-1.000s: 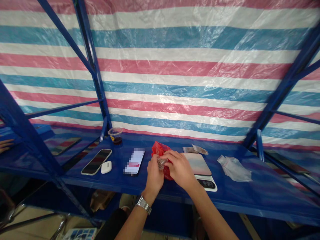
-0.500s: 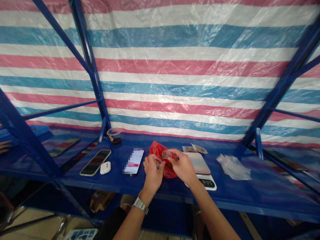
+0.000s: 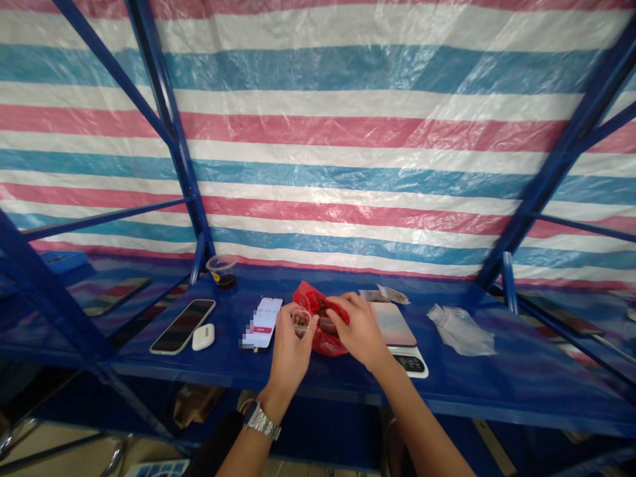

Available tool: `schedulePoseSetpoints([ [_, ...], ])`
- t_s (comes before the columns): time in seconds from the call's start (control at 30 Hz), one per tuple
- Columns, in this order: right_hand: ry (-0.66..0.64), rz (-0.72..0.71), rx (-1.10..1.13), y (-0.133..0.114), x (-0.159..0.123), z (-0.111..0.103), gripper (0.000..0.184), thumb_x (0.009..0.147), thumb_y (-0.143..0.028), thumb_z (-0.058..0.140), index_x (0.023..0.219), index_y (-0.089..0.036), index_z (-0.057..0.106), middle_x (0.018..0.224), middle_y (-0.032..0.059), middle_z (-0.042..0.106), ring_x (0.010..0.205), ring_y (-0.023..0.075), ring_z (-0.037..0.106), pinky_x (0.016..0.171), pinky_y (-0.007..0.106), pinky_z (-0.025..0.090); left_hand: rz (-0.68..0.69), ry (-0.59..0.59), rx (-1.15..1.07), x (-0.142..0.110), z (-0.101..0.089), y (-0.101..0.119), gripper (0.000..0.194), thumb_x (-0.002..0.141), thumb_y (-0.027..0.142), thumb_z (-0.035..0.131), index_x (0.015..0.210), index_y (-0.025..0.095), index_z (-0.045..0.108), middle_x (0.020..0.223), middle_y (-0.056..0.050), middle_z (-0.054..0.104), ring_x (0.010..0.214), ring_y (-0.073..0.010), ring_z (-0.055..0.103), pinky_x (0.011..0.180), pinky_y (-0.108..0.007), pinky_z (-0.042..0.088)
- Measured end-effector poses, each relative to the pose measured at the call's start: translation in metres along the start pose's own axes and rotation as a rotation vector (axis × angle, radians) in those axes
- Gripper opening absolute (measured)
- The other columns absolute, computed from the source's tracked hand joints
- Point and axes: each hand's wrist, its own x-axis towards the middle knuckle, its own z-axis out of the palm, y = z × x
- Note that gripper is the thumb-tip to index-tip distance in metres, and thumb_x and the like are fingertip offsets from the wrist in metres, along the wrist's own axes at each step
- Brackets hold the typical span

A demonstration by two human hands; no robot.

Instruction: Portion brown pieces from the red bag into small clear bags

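My left hand [image 3: 289,351] is shut on a small clear plastic cup [image 3: 301,322] holding brown food pieces. My right hand [image 3: 355,330] rests on the mouth of a red plastic bag [image 3: 322,338], its fingers pinching the bag beside the cup. Dark contents show inside the bag. A steel watch [image 3: 262,421] circles my left wrist. Just right of my right hand is a digital kitchen scale [image 3: 395,334] with a pale top, partly hidden behind that hand.
On the blue shelf [image 3: 497,384] lie a smartphone [image 3: 182,326], a white earbud case [image 3: 203,336], a lit phone [image 3: 262,322], a cup of dark liquid [image 3: 221,273], small packets [image 3: 385,295] and a clear zip bag [image 3: 461,330]. Blue uprights stand at both sides, before a striped tarp [image 3: 318,132].
My left hand has risen slightly, with the cup's brown contents now showing. The small item held in my right hand is no longer visible, and those fingers are at the bag. The view has tilted slightly.
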Motion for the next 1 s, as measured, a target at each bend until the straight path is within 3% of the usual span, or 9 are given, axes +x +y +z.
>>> schedulePoseSetpoints([
  [0.07, -0.027, -0.063, 0.235, -0.011, 0.000, -0.007, 0.020, 0.098, -0.028, 0.061, 0.114, -0.027, 0.072, 0.104, 0.0047, 0.069, 0.099, 0.0218, 0.063, 0.092, 0.036, 0.046, 0.004, -0.019, 0.016, -0.004, 0.001, -0.001, 0.022, 0.094, 0.026, 0.062, 0.111, 0.022, 0.050, 0.102, -0.004, 0.055, 0.094, -0.0201, 0.058, 0.088, -0.036, 0.049],
  [0.17, -0.139, -0.111, 0.445, -0.024, -0.007, -0.010, 0.014, 0.092, -0.024, 0.069, 0.106, -0.026, 0.069, 0.097, 0.0002, 0.069, 0.088, 0.0175, 0.063, 0.080, 0.030, 0.048, 0.034, -0.018, 0.079, -0.009, 0.005, -0.005, 0.038, 0.083, 0.009, 0.060, 0.118, 0.021, 0.049, 0.107, -0.006, 0.053, 0.103, -0.0232, 0.055, 0.092, -0.039, 0.049],
  [0.27, -0.140, -0.147, 0.402, -0.026, -0.014, -0.007, 0.008, 0.092, -0.017, 0.066, 0.092, -0.025, 0.068, 0.094, -0.0010, 0.070, 0.089, 0.0169, 0.064, 0.081, 0.029, 0.046, 0.030, -0.047, 0.126, -0.012, 0.009, -0.005, 0.049, 0.078, 0.003, 0.057, 0.124, 0.021, 0.047, 0.113, -0.008, 0.053, 0.110, -0.0257, 0.054, 0.096, -0.043, 0.048],
  [0.37, -0.076, -0.135, 0.318, -0.020, -0.017, -0.007, 0.017, 0.093, -0.011, 0.059, 0.085, -0.024, 0.066, 0.090, -0.0008, 0.071, 0.086, 0.0173, 0.065, 0.082, 0.030, 0.045, 0.022, -0.085, 0.174, -0.013, 0.012, 0.000, 0.051, 0.083, 0.009, 0.058, 0.131, 0.021, 0.046, 0.118, -0.011, 0.056, 0.114, -0.0280, 0.055, 0.099, -0.048, 0.048],
  [0.53, 0.029, -0.020, 0.307, -0.015, -0.019, -0.016, 0.013, 0.093, -0.017, 0.058, 0.086, -0.024, 0.067, 0.088, 0.0011, 0.072, 0.084, 0.0194, 0.066, 0.077, 0.030, 0.046, 0.051, -0.094, 0.260, -0.014, 0.023, 0.009, 0.041, 0.090, 0.021, 0.060, 0.130, 0.021, 0.053, 0.125, -0.014, 0.064, 0.115, -0.0324, 0.062, 0.100, -0.053, 0.049],
  [0.73, 0.065, -0.055, 0.349, -0.012, -0.019, -0.032, 0.019, 0.097, -0.022, 0.053, 0.089, -0.025, 0.071, 0.091, 0.0038, 0.072, 0.085, 0.0202, 0.067, 0.078, 0.031, 0.050, 0.176, -0.193, -0.038, -0.023, 0.035, 0.029, 0.062, 0.086, 0.022, 0.068, 0.143, 0.021, 0.042, 0.139, -0.018, 0.056, 0.133, -0.0304, 0.055, 0.112, -0.051, 0.045],
  [0.8, 0.078, -0.069, 0.334, -0.008, -0.020, -0.039, 0.021, 0.097, -0.022, 0.052, 0.088, -0.025, 0.071, 0.091, 0.0040, 0.072, 0.085, 0.0200, 0.067, 0.077, 0.030, 0.050, 0.115, -0.272, -0.169, -0.025, 0.035, 0.035, 0.064, 0.089, 0.022, 0.065, 0.148, 0.023, 0.038, 0.147, -0.016, 0.053, 0.139, -0.0279, 0.052, 0.116, -0.048, 0.043],
  [0.87, 0.053, -0.081, 0.323, -0.004, -0.021, -0.045, 0.022, 0.098, -0.022, 0.052, 0.089, -0.024, 0.071, 0.092, 0.0040, 0.072, 0.085, 0.0195, 0.066, 0.078, 0.030, 0.049, -0.013, -0.336, -0.294, -0.026, 0.037, 0.039, 0.054, 0.096, 0.028, 0.059, 0.147, 0.026, 0.041, 0.148, -0.013, 0.055, 0.139, -0.0253, 0.054, 0.116, -0.045, 0.045],
  [1.0, 0.067, 0.045, 0.400, 0.008, -0.024, -0.047, 0.018, 0.096, -0.027, 0.059, 0.110, -0.025, 0.069, 0.096, 0.0028, 0.075, 0.081, 0.0180, 0.066, 0.074, 0.030, 0.048, -0.156, -0.316, -0.498, -0.023, 0.047, 0.039, 0.039, 0.098, 0.041, 0.055, 0.134, 0.024, 0.053, 0.137, -0.011, 0.065, 0.126, -0.0245, 0.064, 0.107, -0.041, 0.053],
])
